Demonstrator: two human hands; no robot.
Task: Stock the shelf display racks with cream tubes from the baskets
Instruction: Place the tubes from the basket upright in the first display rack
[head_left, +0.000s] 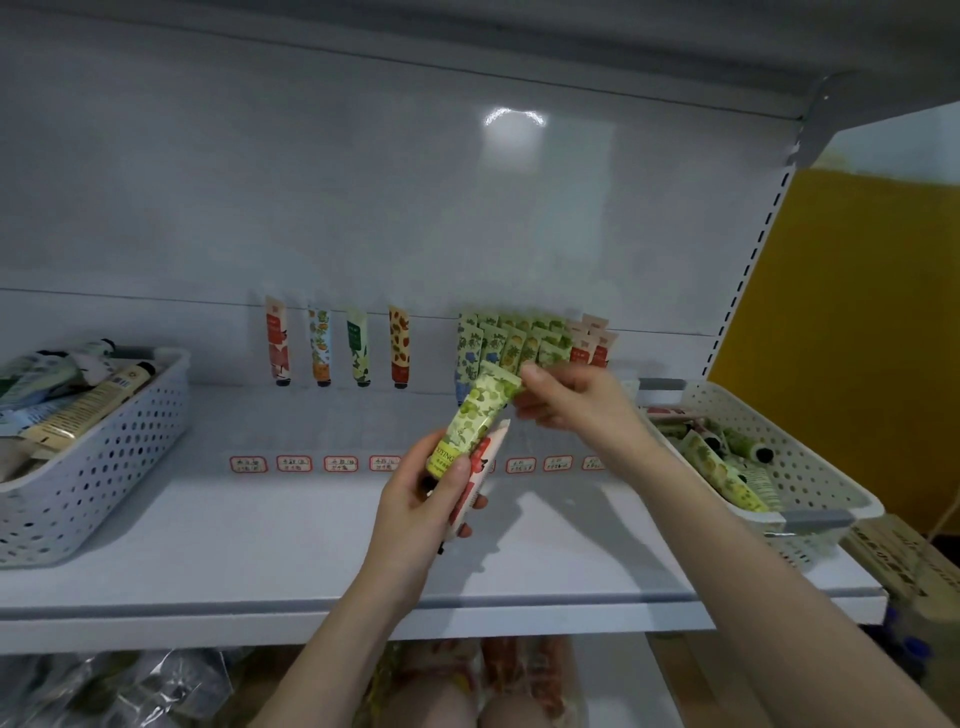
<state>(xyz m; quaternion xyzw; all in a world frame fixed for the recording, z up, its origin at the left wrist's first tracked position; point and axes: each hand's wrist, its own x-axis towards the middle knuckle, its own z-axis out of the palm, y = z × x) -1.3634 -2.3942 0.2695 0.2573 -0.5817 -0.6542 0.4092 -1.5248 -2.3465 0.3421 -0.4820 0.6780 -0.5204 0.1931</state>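
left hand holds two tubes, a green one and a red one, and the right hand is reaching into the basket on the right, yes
Not quite. The right hand is not in the right basket; it pinches the top end of the green tube. The left hand does hold the green tube and the red tube, as the head view shows.

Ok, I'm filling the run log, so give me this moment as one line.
left hand: holds green tube, red tube | right hand: pinches green tube's top | display tubes: rows standing | right basket: holds tubes
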